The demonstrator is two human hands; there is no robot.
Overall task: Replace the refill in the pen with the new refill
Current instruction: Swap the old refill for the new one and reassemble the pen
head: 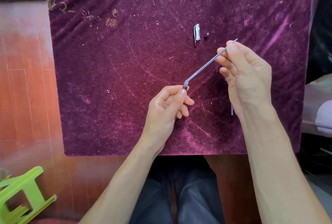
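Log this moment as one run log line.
left hand: grips pen barrel | right hand: pinches refill, bent at barrel mouth | cap: on cloth

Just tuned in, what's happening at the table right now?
A person is working a refill at the pen barrel's open end. The left hand grips the barrel; the right hand pinches the refill near its tip. The refill bends where it meets the barrel. The pen cap and a small dark piece lie on the purple cloth.

Purple velvet cloth [125, 80] with gold lettering, clear pen cap [196, 33], seemingly grey refill [206, 66].
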